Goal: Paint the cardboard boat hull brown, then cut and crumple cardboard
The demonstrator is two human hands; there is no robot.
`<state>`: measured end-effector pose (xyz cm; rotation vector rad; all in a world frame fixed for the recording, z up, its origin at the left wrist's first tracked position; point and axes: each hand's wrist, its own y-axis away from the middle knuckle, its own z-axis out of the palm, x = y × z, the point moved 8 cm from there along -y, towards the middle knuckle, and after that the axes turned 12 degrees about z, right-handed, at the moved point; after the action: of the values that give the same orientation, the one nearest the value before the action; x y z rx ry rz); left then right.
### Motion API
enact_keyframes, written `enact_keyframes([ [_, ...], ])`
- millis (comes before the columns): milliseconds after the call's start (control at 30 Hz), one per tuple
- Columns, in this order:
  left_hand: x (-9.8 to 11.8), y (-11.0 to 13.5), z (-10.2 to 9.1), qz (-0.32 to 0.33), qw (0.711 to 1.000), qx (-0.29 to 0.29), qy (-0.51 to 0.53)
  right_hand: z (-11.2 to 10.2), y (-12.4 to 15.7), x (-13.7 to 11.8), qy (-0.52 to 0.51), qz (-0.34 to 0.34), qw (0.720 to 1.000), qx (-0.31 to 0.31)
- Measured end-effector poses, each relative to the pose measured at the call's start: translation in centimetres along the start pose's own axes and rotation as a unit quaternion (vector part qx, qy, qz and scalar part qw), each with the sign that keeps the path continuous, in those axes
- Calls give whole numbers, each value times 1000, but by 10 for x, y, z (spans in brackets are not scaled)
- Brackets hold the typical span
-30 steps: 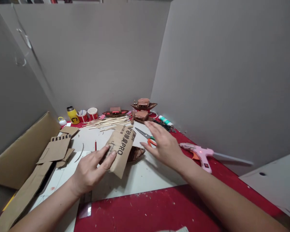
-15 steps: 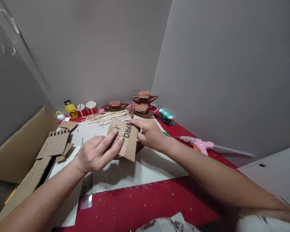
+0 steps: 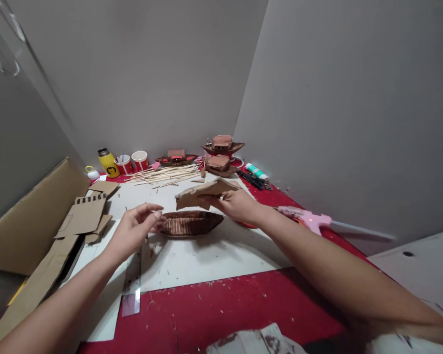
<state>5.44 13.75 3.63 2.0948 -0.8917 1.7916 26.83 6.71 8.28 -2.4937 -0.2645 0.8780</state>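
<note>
My right hand point(image 3: 239, 204) grips a folded piece of cardboard point(image 3: 203, 192) by its right side and holds it raised and tilted. Below the cardboard lies a brown model boat hull point(image 3: 192, 223) with a ribbed inside. My left hand point(image 3: 138, 226) is at the hull's left end, its fingers loosely bent and apart, with nothing seen in it. Whether its fingertips touch the hull I cannot tell.
Finished model boats point(image 3: 221, 143) stand at the back beside thin wooden sticks point(image 3: 166, 174). Paper cups point(image 3: 139, 160) and a yellow bottle point(image 3: 108, 163) are at back left. Cardboard pieces point(image 3: 83, 216) lie left, a clear ruler point(image 3: 132, 295) in front, a pink glue gun point(image 3: 310, 220) right.
My left hand has let go of the cardboard and moved left and down. The right hand has tipped the cardboard up and away, so the boat hull beneath now shows.
</note>
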Motion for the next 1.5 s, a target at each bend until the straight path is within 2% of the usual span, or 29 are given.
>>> enact_keyframes([
  [100,-9,7,23,-139,973,-57,175,12,2,0,-16,-23,999,-38],
  [200,0,15,46,-197,934,-115,275,23,2,3,-27,-40,997,-62],
  [300,12,15,55,-196,922,-126,309,31,-1,8,-39,-36,996,-74],
  [400,18,11,53,-182,924,-109,318,34,-5,12,-54,-17,995,-78],
  [533,18,7,47,-188,926,-76,319,37,-6,18,-83,7,993,-84],
  [667,13,8,49,-200,924,-73,318,39,-5,25,-127,36,987,-91],
  [733,9,8,47,-190,931,-62,307,38,-6,27,-157,58,982,-85],
  [800,5,5,37,-150,950,-18,272,34,-8,27,-192,88,975,-71],
  [867,7,1,19,-74,975,56,204,29,-8,27,-231,130,963,-55],
  [933,17,0,3,11,985,123,117,28,-7,25,-274,176,944,-59],
  [1000,29,0,0,66,987,136,61,34,-2,20,-316,219,919,-91],
  [1067,38,-1,12,78,991,90,65,46,5,11,-352,249,892,-139],
  [1167,40,1,37,40,990,4,137,65,19,-6,-391,269,856,-205],
  [1267,30,6,44,-2,983,-12,183,72,27,-15,-409,272,839,-234],
  [1333,24,7,43,-7,982,-17,186,66,25,-13,-416,274,843,-205],
  [1500,16,7,43,-1,985,-76,155,39,13,2,-433,268,858,-70],
])
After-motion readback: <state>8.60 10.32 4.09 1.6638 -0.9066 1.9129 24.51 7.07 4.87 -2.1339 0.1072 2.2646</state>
